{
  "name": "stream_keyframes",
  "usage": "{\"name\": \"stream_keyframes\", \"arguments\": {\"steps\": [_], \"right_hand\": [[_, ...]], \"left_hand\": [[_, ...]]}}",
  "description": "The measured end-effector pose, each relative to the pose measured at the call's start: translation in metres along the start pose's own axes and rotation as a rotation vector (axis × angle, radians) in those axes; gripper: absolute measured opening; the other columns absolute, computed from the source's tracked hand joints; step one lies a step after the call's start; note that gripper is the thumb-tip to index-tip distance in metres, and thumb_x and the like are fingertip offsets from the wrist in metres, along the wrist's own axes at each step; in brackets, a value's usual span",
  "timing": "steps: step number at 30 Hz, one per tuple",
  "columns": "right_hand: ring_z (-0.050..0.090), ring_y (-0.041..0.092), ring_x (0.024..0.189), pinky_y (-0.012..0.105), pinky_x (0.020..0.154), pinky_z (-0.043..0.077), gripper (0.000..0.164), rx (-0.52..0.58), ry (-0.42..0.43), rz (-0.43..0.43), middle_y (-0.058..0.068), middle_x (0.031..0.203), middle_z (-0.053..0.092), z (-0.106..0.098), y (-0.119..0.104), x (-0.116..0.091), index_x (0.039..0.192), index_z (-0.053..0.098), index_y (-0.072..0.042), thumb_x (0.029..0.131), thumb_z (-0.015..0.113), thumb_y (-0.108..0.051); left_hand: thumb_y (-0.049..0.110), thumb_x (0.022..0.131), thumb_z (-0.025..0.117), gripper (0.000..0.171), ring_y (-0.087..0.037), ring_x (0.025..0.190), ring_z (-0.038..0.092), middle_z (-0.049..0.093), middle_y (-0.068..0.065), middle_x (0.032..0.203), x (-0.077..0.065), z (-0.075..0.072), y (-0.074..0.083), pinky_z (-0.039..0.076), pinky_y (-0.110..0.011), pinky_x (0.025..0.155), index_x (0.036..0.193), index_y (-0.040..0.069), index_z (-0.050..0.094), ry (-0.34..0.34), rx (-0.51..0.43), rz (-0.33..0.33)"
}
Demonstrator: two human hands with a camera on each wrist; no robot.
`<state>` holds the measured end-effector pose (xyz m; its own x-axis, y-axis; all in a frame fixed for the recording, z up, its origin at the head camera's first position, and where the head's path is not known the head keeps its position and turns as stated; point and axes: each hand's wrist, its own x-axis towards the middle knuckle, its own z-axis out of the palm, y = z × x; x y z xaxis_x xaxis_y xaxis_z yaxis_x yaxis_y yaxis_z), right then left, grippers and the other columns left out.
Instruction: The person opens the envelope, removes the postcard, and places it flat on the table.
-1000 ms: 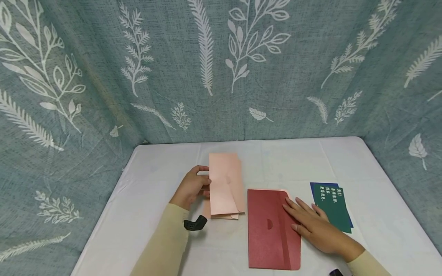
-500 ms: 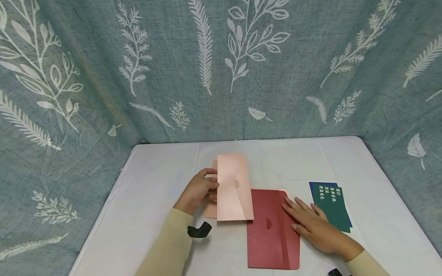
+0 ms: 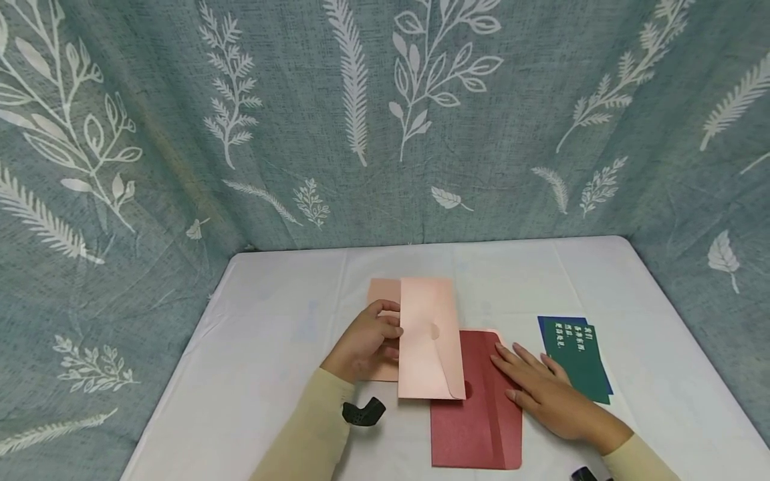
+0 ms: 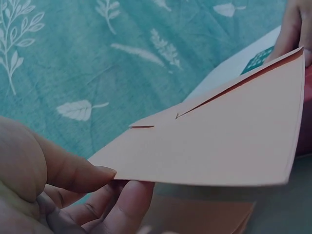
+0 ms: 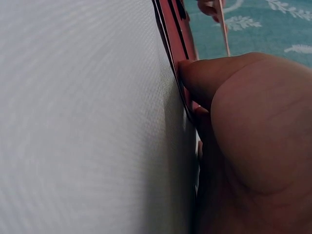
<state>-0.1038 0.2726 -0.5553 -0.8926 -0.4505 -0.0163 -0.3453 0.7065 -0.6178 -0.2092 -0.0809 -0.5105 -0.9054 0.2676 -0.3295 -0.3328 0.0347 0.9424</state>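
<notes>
A pale pink envelope (image 3: 427, 321) is pinched at its left edge by my left hand (image 3: 365, 339). In the left wrist view the thumb lies on top of the envelope (image 4: 219, 141) and fingers are under it. It is raised off the table, its lower right part over a red envelope (image 3: 475, 434). Flat on that red envelope's right side rests my right hand (image 3: 544, 394), fingers extended. Partly hidden under the left hand, another pink envelope (image 3: 381, 290) lies on the table. In the right wrist view the right thumb touches the red envelope's edge.
To the right of the red envelope lies a green card (image 3: 580, 367) with white writing, overlapping a blue card (image 3: 547, 324). A white cloth covers the table (image 3: 289, 300). Behind it hangs a blue-green curtain (image 3: 289, 120) with leaf patterns.
The left hand has moved right with the top pink envelope, lifting it off the other pink one and over the red envelope. The right hand has stayed in place.
</notes>
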Motion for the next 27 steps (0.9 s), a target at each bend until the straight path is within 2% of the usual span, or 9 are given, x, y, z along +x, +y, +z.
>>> {"name": "stream_keyframes", "arguments": {"steps": [8,13,22,27], "right_hand": [[0.016,0.04,0.163,0.072,0.118,0.004,0.06,-0.001,-0.003,0.0,0.001,0.177,0.031,0.0,0.0,0.0,0.169,0.045,-0.021,0.112,0.062,-0.032],[0.016,0.04,0.163,0.071,0.118,0.003,0.06,-0.002,-0.004,-0.004,0.001,0.177,0.031,0.0,0.0,0.0,0.169,0.045,-0.021,0.112,0.062,-0.032],[0.015,0.039,0.163,0.071,0.119,0.002,0.061,0.005,-0.009,-0.006,0.002,0.177,0.03,-0.001,0.0,0.0,0.169,0.044,-0.021,0.112,0.062,-0.033],[0.016,0.039,0.163,0.071,0.119,0.002,0.061,0.006,-0.008,-0.006,0.002,0.177,0.03,0.0,0.002,0.0,0.169,0.044,-0.021,0.112,0.061,-0.034]], "left_hand": [[-0.012,0.098,0.061,0.048,-0.024,0.076,0.066,0.065,-0.012,0.106,-0.009,0.015,-0.007,0.058,-0.033,0.055,0.142,0.001,0.048,-0.094,-0.066,-0.021],[-0.012,0.096,0.064,0.049,-0.023,0.078,0.064,0.06,-0.01,0.103,-0.016,0.025,-0.011,0.056,-0.031,0.052,0.14,0.004,0.049,-0.102,-0.078,-0.047],[-0.016,0.095,0.062,0.047,-0.025,0.085,0.066,0.061,-0.014,0.103,-0.029,0.039,-0.022,0.059,-0.034,0.055,0.137,0.001,0.049,-0.166,-0.066,-0.034],[-0.017,0.094,0.062,0.047,-0.025,0.084,0.065,0.058,-0.014,0.102,-0.037,0.046,-0.026,0.059,-0.035,0.054,0.136,0.001,0.05,-0.147,-0.06,-0.051]]}}
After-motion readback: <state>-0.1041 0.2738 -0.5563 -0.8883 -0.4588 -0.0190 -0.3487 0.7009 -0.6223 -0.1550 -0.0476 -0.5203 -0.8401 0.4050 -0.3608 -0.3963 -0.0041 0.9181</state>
